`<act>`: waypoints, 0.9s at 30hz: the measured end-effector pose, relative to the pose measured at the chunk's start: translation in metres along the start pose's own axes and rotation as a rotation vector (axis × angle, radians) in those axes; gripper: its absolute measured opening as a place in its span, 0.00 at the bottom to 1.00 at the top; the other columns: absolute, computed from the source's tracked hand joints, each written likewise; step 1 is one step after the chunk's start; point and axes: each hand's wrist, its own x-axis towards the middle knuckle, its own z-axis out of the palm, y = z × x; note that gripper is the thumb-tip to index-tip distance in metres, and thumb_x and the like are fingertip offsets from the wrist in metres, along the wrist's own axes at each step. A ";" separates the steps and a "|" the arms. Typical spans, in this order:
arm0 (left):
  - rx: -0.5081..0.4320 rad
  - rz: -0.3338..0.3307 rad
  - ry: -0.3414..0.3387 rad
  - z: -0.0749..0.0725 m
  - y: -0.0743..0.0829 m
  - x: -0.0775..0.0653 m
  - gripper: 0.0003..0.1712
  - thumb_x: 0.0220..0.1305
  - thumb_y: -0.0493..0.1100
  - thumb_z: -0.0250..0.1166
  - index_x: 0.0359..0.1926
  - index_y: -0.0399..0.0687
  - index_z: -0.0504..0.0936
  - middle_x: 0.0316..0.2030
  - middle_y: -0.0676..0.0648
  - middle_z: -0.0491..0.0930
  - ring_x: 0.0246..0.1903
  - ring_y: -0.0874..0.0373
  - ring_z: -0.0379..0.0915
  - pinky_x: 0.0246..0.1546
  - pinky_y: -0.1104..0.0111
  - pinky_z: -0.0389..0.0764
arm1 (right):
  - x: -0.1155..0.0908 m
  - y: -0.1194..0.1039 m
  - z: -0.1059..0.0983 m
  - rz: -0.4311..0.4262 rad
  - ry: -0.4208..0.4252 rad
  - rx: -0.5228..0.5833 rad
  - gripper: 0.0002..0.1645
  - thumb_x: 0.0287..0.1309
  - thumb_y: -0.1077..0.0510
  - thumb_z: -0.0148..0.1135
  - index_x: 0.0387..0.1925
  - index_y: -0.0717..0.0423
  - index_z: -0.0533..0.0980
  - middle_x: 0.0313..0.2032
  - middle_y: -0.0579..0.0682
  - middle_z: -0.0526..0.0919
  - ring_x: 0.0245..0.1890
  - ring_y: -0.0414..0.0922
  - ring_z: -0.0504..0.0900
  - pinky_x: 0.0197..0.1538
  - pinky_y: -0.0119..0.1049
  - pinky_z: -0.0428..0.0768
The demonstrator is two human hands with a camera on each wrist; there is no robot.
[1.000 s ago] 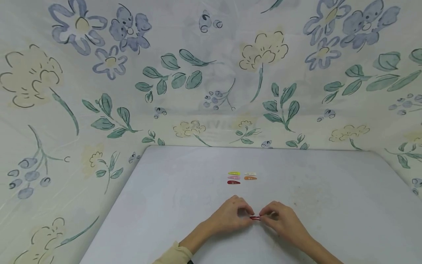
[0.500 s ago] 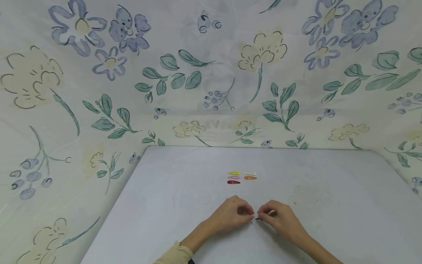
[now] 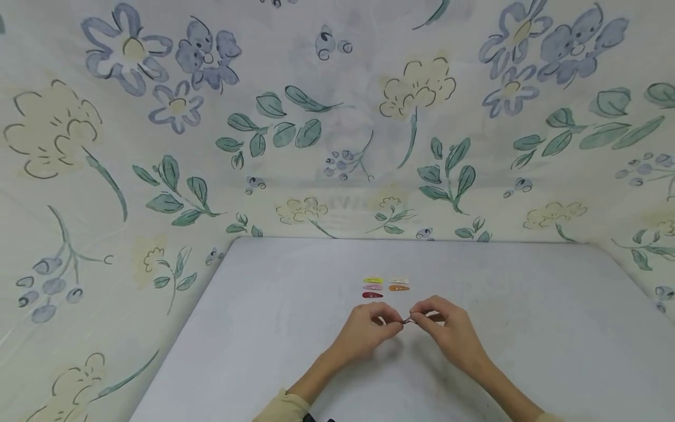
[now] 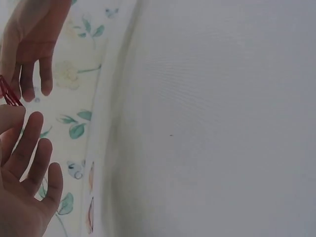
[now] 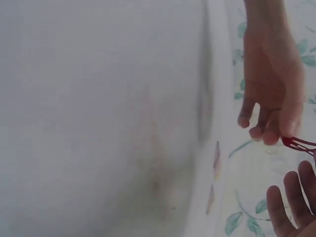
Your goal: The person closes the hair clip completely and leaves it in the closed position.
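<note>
A red snap hair clip (image 3: pixel 408 320) is held between my two hands, in front of the laid-out clips. My left hand (image 3: pixel 367 333) pinches one end between thumb and fingertips. From the other side my right hand (image 3: pixel 447 329) grips the opposite end. In the right wrist view the clip (image 5: pixel 299 144) shows its open, slotted frame, with the left thumb on its wide end. The left wrist view catches the same clip (image 4: pixel 10 94) at the picture's edge, between the fingers of both hands. The fingertips cover its ends.
Beyond the hands, hair clips lie in two columns on the white table (image 3: pixel 274 305): yellow (image 3: pixel 373 280), pink (image 3: pixel 372 288) and dark red (image 3: pixel 372 295) at left, white (image 3: pixel 399 281) and orange (image 3: pixel 399 288) at right. A floral cloth (image 3: pixel 348 123) hangs behind the table.
Both hands have moved up and forward, closer to the laid-out clips. Half a second ago the left fingertips were apart from the clip in the right hand; now both hands hold it.
</note>
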 end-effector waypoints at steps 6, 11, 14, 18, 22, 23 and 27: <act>-0.119 -0.016 0.084 -0.009 0.006 0.006 0.03 0.63 0.42 0.67 0.36 0.49 0.86 0.34 0.53 0.86 0.38 0.64 0.78 0.44 0.67 0.78 | 0.011 -0.005 -0.004 -0.016 -0.008 0.052 0.02 0.61 0.59 0.66 0.37 0.50 0.82 0.35 0.40 0.84 0.36 0.36 0.81 0.43 0.32 0.82; -0.223 -0.033 0.132 -0.017 0.011 0.010 0.05 0.64 0.42 0.67 0.38 0.46 0.85 0.38 0.49 0.84 0.39 0.61 0.80 0.43 0.67 0.79 | 0.020 -0.005 -0.008 -0.053 -0.016 0.109 0.02 0.61 0.60 0.66 0.36 0.50 0.82 0.35 0.43 0.84 0.35 0.38 0.82 0.41 0.32 0.82; -0.274 -0.044 0.155 -0.020 0.014 0.012 0.06 0.63 0.42 0.68 0.39 0.44 0.85 0.39 0.48 0.83 0.39 0.56 0.82 0.41 0.68 0.80 | 0.025 -0.003 -0.008 -0.059 -0.015 0.131 0.02 0.61 0.61 0.66 0.36 0.52 0.82 0.36 0.45 0.83 0.35 0.39 0.82 0.41 0.32 0.82; -0.293 -0.038 0.189 -0.023 0.016 0.014 0.07 0.63 0.41 0.68 0.39 0.44 0.85 0.38 0.47 0.84 0.37 0.54 0.82 0.40 0.67 0.80 | 0.030 -0.002 -0.006 -0.043 -0.020 0.145 0.03 0.62 0.60 0.66 0.37 0.54 0.82 0.36 0.47 0.84 0.35 0.41 0.82 0.42 0.31 0.83; -0.278 -0.030 0.215 -0.025 0.019 0.015 0.05 0.62 0.41 0.69 0.38 0.46 0.86 0.36 0.49 0.83 0.37 0.57 0.79 0.41 0.66 0.79 | 0.036 -0.003 -0.004 0.002 -0.026 0.152 0.04 0.63 0.60 0.65 0.38 0.55 0.83 0.36 0.48 0.85 0.34 0.42 0.83 0.42 0.32 0.83; -0.273 -0.024 0.219 -0.025 0.019 0.016 0.05 0.62 0.41 0.69 0.38 0.46 0.86 0.36 0.49 0.83 0.38 0.57 0.78 0.42 0.66 0.79 | 0.037 -0.003 -0.004 0.017 -0.028 0.157 0.04 0.63 0.59 0.65 0.38 0.55 0.83 0.36 0.49 0.85 0.34 0.42 0.83 0.42 0.32 0.83; -0.240 -0.005 0.238 -0.026 0.020 0.017 0.03 0.61 0.40 0.69 0.36 0.47 0.86 0.35 0.50 0.83 0.40 0.57 0.76 0.43 0.65 0.77 | 0.040 -0.003 -0.001 0.061 -0.039 0.203 0.06 0.63 0.60 0.65 0.39 0.58 0.82 0.36 0.53 0.85 0.34 0.44 0.84 0.40 0.33 0.84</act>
